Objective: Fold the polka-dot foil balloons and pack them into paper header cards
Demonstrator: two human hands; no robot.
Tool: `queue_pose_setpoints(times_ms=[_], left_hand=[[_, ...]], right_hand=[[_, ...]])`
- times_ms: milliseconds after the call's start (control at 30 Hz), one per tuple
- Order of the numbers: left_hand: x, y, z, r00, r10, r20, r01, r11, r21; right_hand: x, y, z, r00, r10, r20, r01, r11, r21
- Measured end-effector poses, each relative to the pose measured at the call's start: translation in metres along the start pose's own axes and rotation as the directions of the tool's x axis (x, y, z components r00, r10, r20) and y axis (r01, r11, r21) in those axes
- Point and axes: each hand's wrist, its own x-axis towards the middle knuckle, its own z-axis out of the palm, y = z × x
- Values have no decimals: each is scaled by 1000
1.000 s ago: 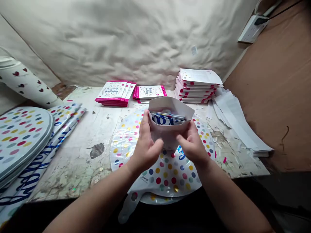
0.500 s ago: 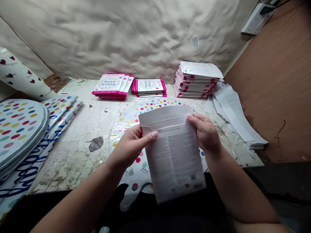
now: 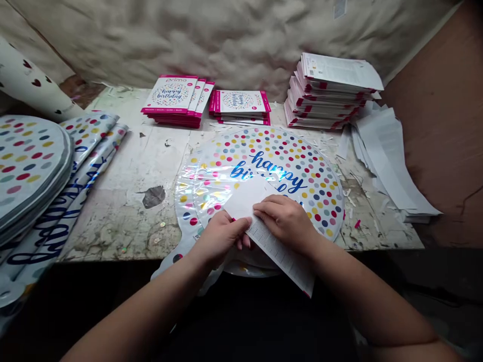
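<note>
A white printed paper envelope (image 3: 273,247) with pink edging is tilted in front of me, its plain flap end pointing up and left. My left hand (image 3: 219,236) is closed on its left edge, thumb on top and fingers beneath. Over the upper part lies my right hand (image 3: 289,221), its fingers bent together and pressed on the paper near the flap. Under both hands a flat foil balloon (image 3: 322,193) with coloured dots and blue "happy birthday" lettering is spread on the table, partly hidden by hands and envelope.
Pink-edged "happy birthday" packets stand in a left pile (image 3: 169,95) and a middle pile (image 3: 241,100). A tall stack of envelopes (image 3: 335,75) and loose white sheets (image 3: 388,156) are at right. Dotted round balloons (image 3: 30,161) and folded foil (image 3: 90,146) lie left on the worn table (image 3: 124,196).
The envelope has turned slantwise and tipped. My right hand has moved from its upper right corner across its face toward the left hand. The view has tilted lower, showing the balloon's lettering.
</note>
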Motion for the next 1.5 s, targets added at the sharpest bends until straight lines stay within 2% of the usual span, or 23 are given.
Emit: queue_pose_setpoints(times_ms=[233, 367, 600, 700, 767, 833, 867, 900, 933, 967, 1000, 1033, 1067, 1100, 1133, 1167, 1200, 1233, 1267, 1300, 1367, 1400, 1500], left_hand=[[-2, -8, 1, 1000, 30, -5, -30, 998, 56], [-1, -4, 2, 1000, 20, 15, -21, 999, 25], [0, -2, 5, 999, 27, 30, -28, 999, 41], [5, -2, 3, 1000, 23, -12, -23, 1000, 2], [4, -5, 2, 992, 9, -129, -23, 995, -101], [-6, -9, 4, 979, -53, -196, 3, 968, -249], [-14, -12, 6, 985, -105, -135, 60, 951, -302], [-23, -13, 7, 988, -152, 0, 145, 942, -304], [-32, -13, 8, 966, -185, 181, 225, 946, -235], [-38, -11, 7, 909, -207, 362, 262, 959, -108], [-42, -6, 5, 840, -217, 498, 225, 973, 45], [-41, 0, 2, 798, -199, 569, 106, 976, 192], [-35, 7, -3, 802, -136, 582, -71, 945, 319], [-25, 14, -8, 826, -35, 563, -263, 860, 438], [-12, 20, -13, 841, 123, 527, -448, 704, 551], [3, 25, -18, 812, 276, 515, -577, 510, 637], [19, 27, -21, 757, 332, 562, -652, 324, 686], [32, 26, -24, 702, 333, 629, -700, 160, 696], [42, 23, -25, 666, 285, 689, -726, 37, 687], [48, 18, -25, 650, 217, 728, -738, -49, 673], [50, 5, -25, 666, 154, 729, -715, -144, 684], [46, -2, -25, 680, 174, 712, -694, -162, 702], [32, -16, -27, 657, 286, 698, -696, -126, 707]], right_hand=[[-1, 3, 3, 999, -4, -46, 4, 1000, 8], [-2, 4, -5, 1000, 14, 27, -15, 999, 39], [-3, -11, 2, 985, -98, 139, 142, 926, -350], [-2, -4, -2, 996, -75, 43, 86, 933, -350], [-8, 18, -22, 993, 30, -111, -67, 932, -356], [-24, 53, -55, 939, 230, -255, -319, 859, -401], [-35, 74, -74, 888, 362, -283, -455, 777, -436], [-47, 95, -93, 819, 503, -275, -570, 667, -479], [-58, 114, -110, 733, 632, -253, -652, 545, -528], [-68, 129, -124, 642, 728, -242, -701, 429, -569], [-76, 140, -133, 574, 777, -258, -728, 341, -596], [-80, 144, -138, 548, 784, -291, -739, 291, -607], [-81, 142, -137, 560, 755, -341, -747, 282, -602], [-78, 133, -131, 601, 700, -385, -746, 318, -585], [-73, 119, -120, 663, 634, -398, -722, 401, -563], [-66, 102, -104, 728, 568, -382, -675, 502, -541], [-59, 83, -86, 800, 527, -289, -595, 629, -500], [-54, 64, -67, 877, 460, -135, -469, 766, -439], [-50, 46, -47, 917, 396, 35, -353, 852, -385], [-49, 31, -29, 925, 348, 154, -278, 895, -349], [-54, 11, 0, 928, 284, 240, -198, 924, -327], [-59, 6, 10, 937, 253, 239, -168, 930, -328], [-76, 5, 19, 980, 97, 172, -42, 954, -298]])
